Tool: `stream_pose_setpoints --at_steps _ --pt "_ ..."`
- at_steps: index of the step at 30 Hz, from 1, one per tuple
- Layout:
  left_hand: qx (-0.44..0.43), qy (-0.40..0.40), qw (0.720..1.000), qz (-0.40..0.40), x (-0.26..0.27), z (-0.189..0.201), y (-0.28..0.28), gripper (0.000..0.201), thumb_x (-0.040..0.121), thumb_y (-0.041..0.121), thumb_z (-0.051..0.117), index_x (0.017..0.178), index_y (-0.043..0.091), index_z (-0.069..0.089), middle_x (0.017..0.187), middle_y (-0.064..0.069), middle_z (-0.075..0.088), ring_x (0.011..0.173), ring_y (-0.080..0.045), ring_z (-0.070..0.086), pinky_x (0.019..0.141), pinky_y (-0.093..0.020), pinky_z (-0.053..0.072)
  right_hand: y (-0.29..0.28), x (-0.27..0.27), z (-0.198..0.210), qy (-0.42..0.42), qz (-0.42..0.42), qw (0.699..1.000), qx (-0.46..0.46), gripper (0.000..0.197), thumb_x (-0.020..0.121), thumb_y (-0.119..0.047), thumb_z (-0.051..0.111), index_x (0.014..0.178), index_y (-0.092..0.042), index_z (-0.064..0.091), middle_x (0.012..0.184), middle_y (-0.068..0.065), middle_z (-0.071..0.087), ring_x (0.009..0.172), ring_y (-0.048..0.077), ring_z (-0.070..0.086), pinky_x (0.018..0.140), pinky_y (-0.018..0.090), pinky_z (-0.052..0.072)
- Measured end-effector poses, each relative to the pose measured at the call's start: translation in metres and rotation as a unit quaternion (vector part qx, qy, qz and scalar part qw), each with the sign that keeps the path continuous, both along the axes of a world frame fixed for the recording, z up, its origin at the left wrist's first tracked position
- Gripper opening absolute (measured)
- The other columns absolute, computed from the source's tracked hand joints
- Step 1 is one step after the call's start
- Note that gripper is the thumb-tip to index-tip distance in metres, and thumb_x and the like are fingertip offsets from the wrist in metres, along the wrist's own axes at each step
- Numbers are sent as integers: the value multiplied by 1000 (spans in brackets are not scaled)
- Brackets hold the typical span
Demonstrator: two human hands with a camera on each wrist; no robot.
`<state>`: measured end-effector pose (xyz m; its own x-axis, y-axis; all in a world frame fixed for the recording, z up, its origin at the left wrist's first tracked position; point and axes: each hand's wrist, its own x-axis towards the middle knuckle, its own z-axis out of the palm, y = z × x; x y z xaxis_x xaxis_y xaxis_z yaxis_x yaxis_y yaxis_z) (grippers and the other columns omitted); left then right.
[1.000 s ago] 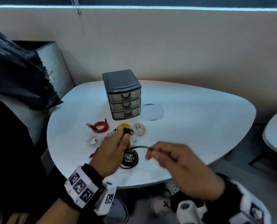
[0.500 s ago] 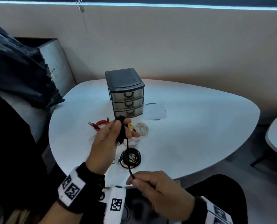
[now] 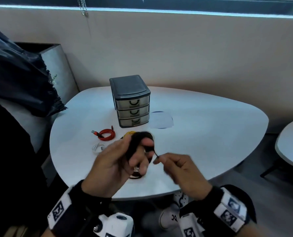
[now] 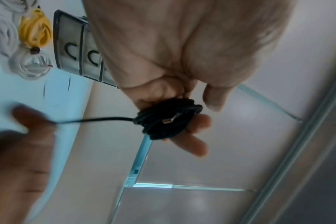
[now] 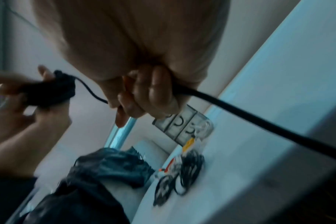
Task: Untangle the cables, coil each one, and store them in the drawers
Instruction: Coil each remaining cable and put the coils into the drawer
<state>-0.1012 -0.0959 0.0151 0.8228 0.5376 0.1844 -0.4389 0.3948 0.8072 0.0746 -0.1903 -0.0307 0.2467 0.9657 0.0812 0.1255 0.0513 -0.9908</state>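
My left hand (image 3: 139, 151) is raised over the table's near side and holds a black cable coil (image 3: 137, 142) wound round its fingers (image 4: 199, 121). A metal plug tip (image 4: 168, 120) lies against the coil (image 4: 169, 119). My right hand (image 3: 159, 159) is just right of it and pinches the short free strand (image 5: 92, 92) of that cable. A second black coil (image 5: 182, 174) lies on the table under my hands. Red (image 3: 106, 134), yellow (image 3: 129, 133) and white (image 3: 98, 147) coiled cables lie in front of the three-drawer unit (image 3: 130, 101), whose drawers are closed.
The white rounded table (image 3: 210, 134) carries a sheet of paper (image 3: 161, 119) right of the drawers. A dark bag over a grey bin (image 3: 22, 79) stands at the left. Another table (image 3: 292, 142) edge shows at the right. A thick black lead (image 5: 240, 115) crosses the right wrist view.
My right hand came up from below the table edge to beside the left hand. The loose strand between the hands has grown much shorter and the coil on my left fingers thicker.
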Motion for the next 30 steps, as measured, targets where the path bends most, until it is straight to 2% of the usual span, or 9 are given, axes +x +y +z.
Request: stream_pose_setpoints --at_steps 2,5,8,12,16,20,23,26,30 --pt "-31 -37 999 23 -2 10 3 45 90 42 61 105 1 71 58 6 48 54 -14 57 92 -27 52 -5 -17 -20 -23 45 998 -34 24 101 -21 55 88 -12 73 53 -10 36 49 7 30 50 18 26" --pt "-97 -30 993 65 -6 24 3 33 82 36 67 90 4 74 50 7 42 44 -9 48 82 -25 55 -8 -28 -32 -120 63 990 -40 22 100 -27 55 85 -25 71 54 -11 42 53 7 35 54 23 30" --pt "-135 51 984 102 -6 31 -8 37 85 34 52 67 8 70 40 6 31 32 -10 37 69 -25 56 12 -3 -25 -147 -111 983 4 28 98 -9 55 80 -26 68 55 -22 55 51 1 42 56 19 32" --pt "46 231 972 22 -5 7 -23 45 97 36 47 73 7 71 41 -1 34 41 -21 47 62 -27 46 32 57 16 -145 -311 933 113 29 100 -8 51 82 -24 65 53 -20 52 48 8 32 47 19 25" --pt "135 305 939 -89 -7 -9 -28 56 101 46 34 89 4 67 54 -4 45 51 -21 54 60 -22 43 36 63 33 -185 -316 919 144 20 101 -15 52 89 -18 68 54 -14 51 51 9 36 49 17 30" --pt "125 264 955 -56 -2 -8 -26 49 100 44 38 87 10 70 54 -4 46 54 -24 56 65 -29 41 38 69 1 -166 -303 936 69 23 101 -19 52 83 -23 67 47 -14 45 46 8 32 49 23 27" --pt "51 190 979 45 0 3 -15 44 94 38 43 82 6 70 50 -4 41 52 -25 53 68 -33 46 27 54 -34 -189 -248 950 -3 27 99 -21 55 77 -31 66 52 -7 50 47 3 37 53 25 31" --pt "-32 90 990 99 2 21 -8 42 99 31 40 81 2 65 48 0 36 44 -19 48 77 -28 56 1 -2 -54 -222 -34 970 -90 21 99 -31 54 82 -34 67 62 -8 58 53 2 43 58 27 37" --pt "-53 46 981 181 4 19 5 43 99 31 33 96 -2 60 56 0 42 57 -19 56 87 -30 55 -28 -59 -18 -192 161 966 -64 26 99 -37 51 78 -25 59 66 -3 56 62 4 46 60 27 38"
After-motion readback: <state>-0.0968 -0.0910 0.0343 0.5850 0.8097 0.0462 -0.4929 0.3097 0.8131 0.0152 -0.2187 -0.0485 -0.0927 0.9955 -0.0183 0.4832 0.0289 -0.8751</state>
